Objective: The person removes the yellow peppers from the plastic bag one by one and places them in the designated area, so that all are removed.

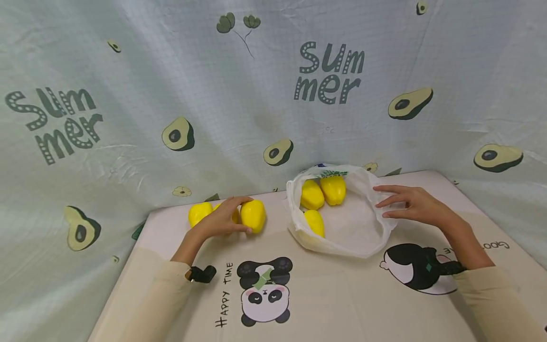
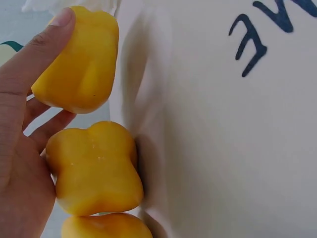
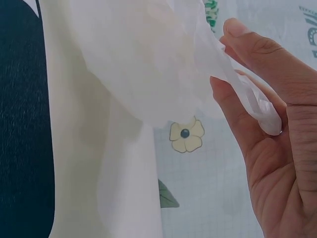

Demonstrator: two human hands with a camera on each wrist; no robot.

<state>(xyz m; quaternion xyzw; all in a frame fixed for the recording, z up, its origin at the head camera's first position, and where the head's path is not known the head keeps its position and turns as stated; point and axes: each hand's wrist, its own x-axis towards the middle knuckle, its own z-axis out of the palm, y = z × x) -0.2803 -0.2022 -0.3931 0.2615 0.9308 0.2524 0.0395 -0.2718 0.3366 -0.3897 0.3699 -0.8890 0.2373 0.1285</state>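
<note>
In the head view my left hand (image 1: 220, 218) grips a yellow bell pepper (image 1: 253, 216), its thumb and fingers around the sides. Close under that hand are another yellow bell pepper (image 2: 96, 168) and one more (image 1: 199, 213), partly covered by the hand in the head view. To the right, a white plastic bag (image 1: 337, 249) lies with its mouth spread wide. Inside are three yellow bell peppers (image 1: 333, 190). My right hand (image 1: 412, 204) holds the bag's right rim loosely; in the right wrist view the plastic edge (image 3: 260, 106) runs between thumb and fingers.
A light cloth with a printed panda (image 1: 265, 304) and other cartoon figures covers the table (image 1: 333, 299). Behind its far edge hangs a pale curtain (image 1: 239, 104) printed with avocados and lettering. The bag's back rim is close to the curtain.
</note>
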